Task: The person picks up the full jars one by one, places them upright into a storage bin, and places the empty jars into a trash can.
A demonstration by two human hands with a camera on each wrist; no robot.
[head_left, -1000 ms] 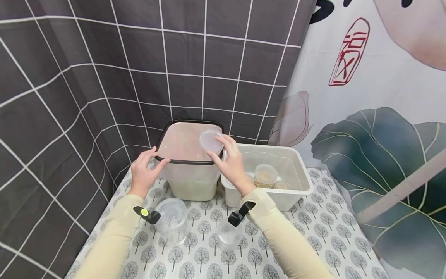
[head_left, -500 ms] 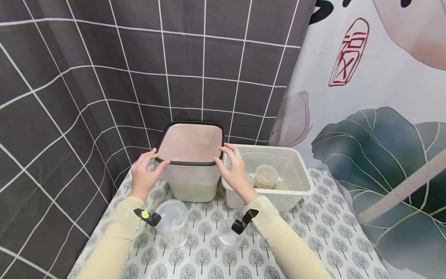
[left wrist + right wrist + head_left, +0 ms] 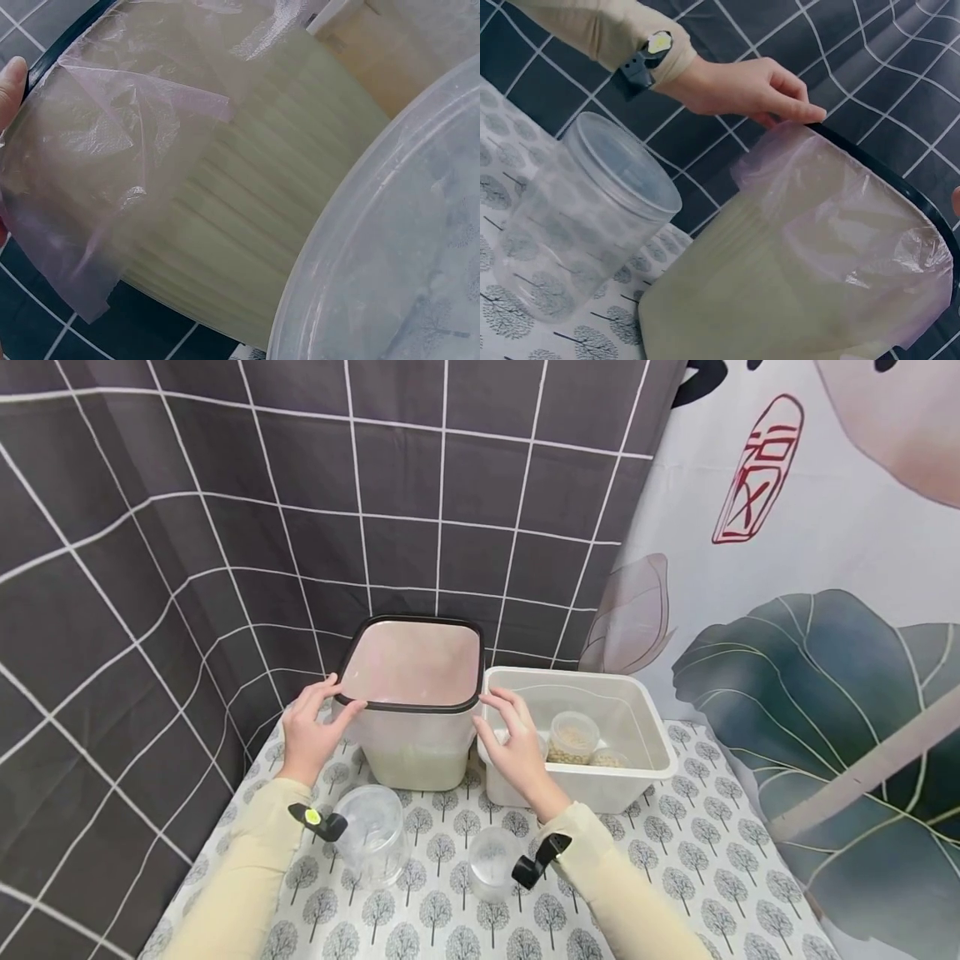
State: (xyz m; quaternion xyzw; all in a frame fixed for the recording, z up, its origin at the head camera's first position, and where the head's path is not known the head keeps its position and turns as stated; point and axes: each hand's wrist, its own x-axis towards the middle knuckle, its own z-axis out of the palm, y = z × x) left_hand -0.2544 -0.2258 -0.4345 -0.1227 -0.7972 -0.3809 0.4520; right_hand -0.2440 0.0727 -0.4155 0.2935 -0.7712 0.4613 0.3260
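Observation:
A pale trash bin (image 3: 416, 768) with a black rim (image 3: 408, 707) and a thin pinkish bag liner (image 3: 408, 652) stands by the dark wall. My left hand (image 3: 306, 735) pinches the bin's rim at its near left corner, as the right wrist view also shows. Just off the near right corner is my right hand (image 3: 519, 753), fingers loosely bent and holding nothing. It overlaps the left edge of a white plastic tub (image 3: 651, 727). In front of the bin stands a large clear round jar (image 3: 372, 835). A smaller clear round container (image 3: 492, 864) stands to its right.
Inside the tub is a round container (image 3: 572, 735) of beige, bean-like pieces, with a lower one (image 3: 607, 759) beside it. A tree-print cloth (image 3: 435, 914) covers the table. Dark gridded fabric (image 3: 300, 485) hangs close behind and on the left.
My right hand held a round translucent lid over the bin, then let it go; the lid is out of sight. That hand then drew back to the right. My left hand stayed on the rim.

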